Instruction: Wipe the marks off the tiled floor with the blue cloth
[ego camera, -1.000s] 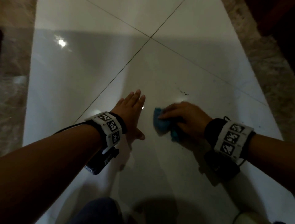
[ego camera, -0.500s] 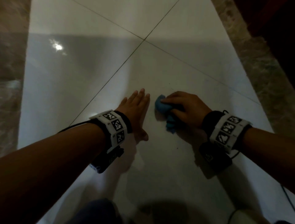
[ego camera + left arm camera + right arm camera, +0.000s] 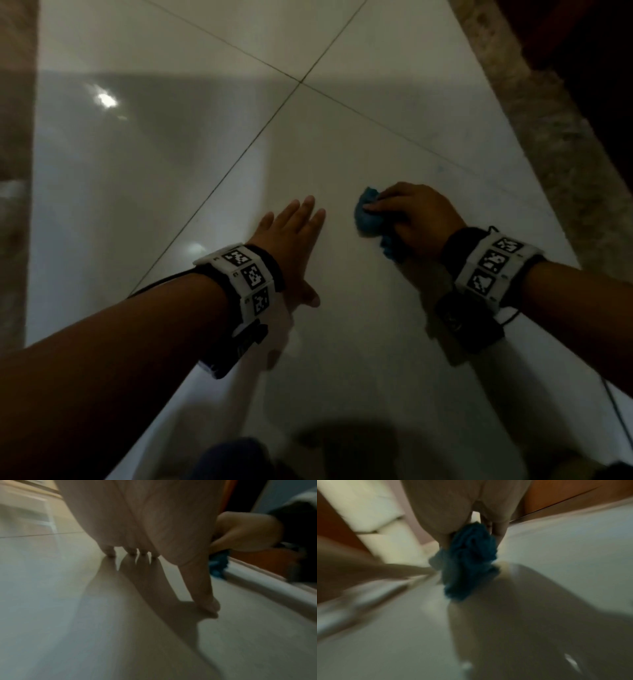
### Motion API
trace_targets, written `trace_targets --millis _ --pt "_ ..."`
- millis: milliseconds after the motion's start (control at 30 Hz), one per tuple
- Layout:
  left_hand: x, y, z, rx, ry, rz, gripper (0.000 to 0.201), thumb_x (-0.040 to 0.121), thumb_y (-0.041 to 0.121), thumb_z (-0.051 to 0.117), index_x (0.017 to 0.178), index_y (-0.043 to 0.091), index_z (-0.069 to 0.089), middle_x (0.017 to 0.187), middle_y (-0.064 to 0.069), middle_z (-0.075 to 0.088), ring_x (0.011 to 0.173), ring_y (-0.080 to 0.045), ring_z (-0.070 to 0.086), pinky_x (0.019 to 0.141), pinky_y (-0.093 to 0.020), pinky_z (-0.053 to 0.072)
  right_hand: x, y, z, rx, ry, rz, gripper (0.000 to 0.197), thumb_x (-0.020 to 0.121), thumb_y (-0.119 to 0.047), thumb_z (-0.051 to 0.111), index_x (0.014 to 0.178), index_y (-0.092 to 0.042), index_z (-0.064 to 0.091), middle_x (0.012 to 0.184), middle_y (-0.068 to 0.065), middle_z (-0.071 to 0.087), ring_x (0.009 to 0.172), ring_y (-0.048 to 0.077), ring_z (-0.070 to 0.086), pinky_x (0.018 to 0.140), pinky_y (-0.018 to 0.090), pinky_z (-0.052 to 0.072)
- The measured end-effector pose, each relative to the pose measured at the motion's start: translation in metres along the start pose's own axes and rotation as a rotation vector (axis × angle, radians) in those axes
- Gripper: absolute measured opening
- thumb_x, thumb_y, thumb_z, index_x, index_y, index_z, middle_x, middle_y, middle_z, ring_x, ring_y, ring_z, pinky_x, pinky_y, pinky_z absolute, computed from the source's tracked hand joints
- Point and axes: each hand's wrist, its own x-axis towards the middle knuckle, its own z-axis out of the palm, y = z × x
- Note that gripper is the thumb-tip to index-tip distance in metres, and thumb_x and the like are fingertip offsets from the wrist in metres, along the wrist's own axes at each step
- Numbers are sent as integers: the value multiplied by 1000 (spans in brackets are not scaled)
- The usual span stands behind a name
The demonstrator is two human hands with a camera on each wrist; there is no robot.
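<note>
A bunched blue cloth [image 3: 368, 219] lies pressed on the glossy white tiled floor [image 3: 342, 164], and my right hand [image 3: 407, 216] grips it with curled fingers. The right wrist view shows the blue cloth [image 3: 469, 561] hanging out under that hand's fingers [image 3: 500, 534], blurred. My left hand [image 3: 294, 236] lies flat on the tile a little left of the cloth, fingers straight and spread. In the left wrist view its fingertips [image 3: 132, 553] and thumb touch the floor, with the blue cloth [image 3: 218, 566] off to the right. No dark marks show clearly on the tile.
Dark grout lines [image 3: 301, 84] cross ahead of the hands. A speckled stone border [image 3: 534, 113] runs along the right and another along the left edge. A dark area lies at the far right. My knee [image 3: 233, 459] is at the bottom, and a cable [image 3: 616, 411] trails from the right wristband.
My right hand has slid the cloth to the right, away from my left hand. The dark specks seen on the tile a second ago no longer show. The left hand stays flat.
</note>
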Motion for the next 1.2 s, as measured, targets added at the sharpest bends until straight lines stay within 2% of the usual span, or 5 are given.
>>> trace_targets --millis 167,333,500,1033,1200 --pt "-12 -29 -3 -127 74 -94 138 64 65 76 151 12 -18 159 -8 -22 148 -24 -12 121 -35 1 -14 -67 36 -42 -202 -241 43 84 -9 60 122 -30 61 126 8 51 107 32 49 85 35 44" --pt "-1 -34 -19 -72 54 -102 141 61 70 73 149 14 -22 157 -5 -27 147 -23 -16 121 -43 2 11 -40 19 83 46 109 13 85 -7 59 97 -11 60 78 13 59 64 30 56 50 30 46" --pt "12 -21 -13 -47 39 -94 144 59 70 76 150 14 -21 158 -6 -26 147 -25 -14 121 -44 3 29 -19 2 -2 64 223 48 81 -2 54 124 -22 59 119 11 51 109 32 50 85 20 32" --pt "7 -23 -11 -67 40 -106 144 60 72 73 148 14 -24 156 -6 -30 146 -23 -18 121 -40 0 63 5 6 69 223 328 36 90 -12 48 126 -11 56 114 13 53 109 29 50 74 10 24" --pt "5 -25 -10 -149 70 -184 150 54 74 75 148 9 -23 155 -9 -31 146 -23 -20 117 -31 -6 50 -59 37 23 52 52 42 89 -17 50 131 -22 52 133 7 45 116 31 43 96 27 35"
